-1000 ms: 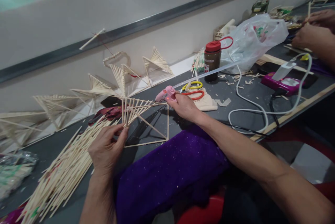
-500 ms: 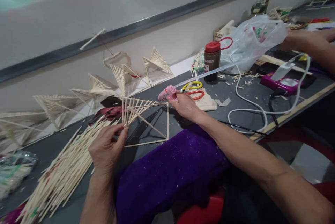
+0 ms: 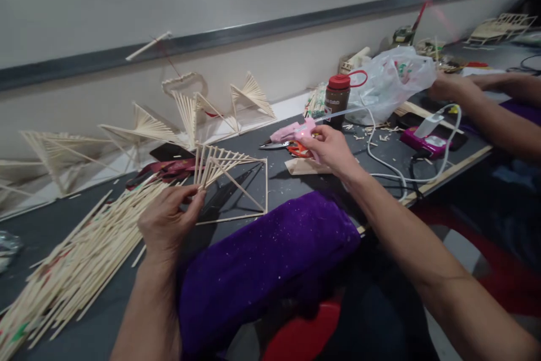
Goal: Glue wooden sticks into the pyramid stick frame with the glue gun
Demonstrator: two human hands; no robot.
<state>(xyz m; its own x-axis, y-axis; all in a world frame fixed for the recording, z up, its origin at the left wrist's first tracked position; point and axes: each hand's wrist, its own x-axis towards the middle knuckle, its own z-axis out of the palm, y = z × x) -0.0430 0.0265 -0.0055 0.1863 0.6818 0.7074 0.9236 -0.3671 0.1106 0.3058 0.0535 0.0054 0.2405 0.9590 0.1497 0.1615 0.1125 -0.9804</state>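
My left hand (image 3: 171,217) pinches the lower left corner of a frame of thin wooden sticks (image 3: 230,172), where a fan of sticks meets. The frame stands on the dark table. My right hand (image 3: 332,150) is closed around a pink hot glue gun (image 3: 293,131), its nozzle pointing left, away from the frame. A long clear glue stick (image 3: 340,114) juts out of the gun's back. Beneath the gun lie orange-handled scissors (image 3: 298,149), partly covered, beside a folded pale cloth or paper (image 3: 306,167).
Loose sticks (image 3: 97,254) lie in a big pile at left. Finished-looking stick models (image 3: 146,124) line the wall. A red-capped bottle (image 3: 337,99), a plastic bag (image 3: 389,85) and a purple power strip (image 3: 426,142) with cables stand right. A purple cloth (image 3: 270,265) covers the front. Another person's arm (image 3: 477,105) reaches in.
My right hand has drawn the glue gun away from the stick frame, to the right, and turned its nozzle leftward. My left hand keeps its pinch on the frame. The camera view has shifted slightly.
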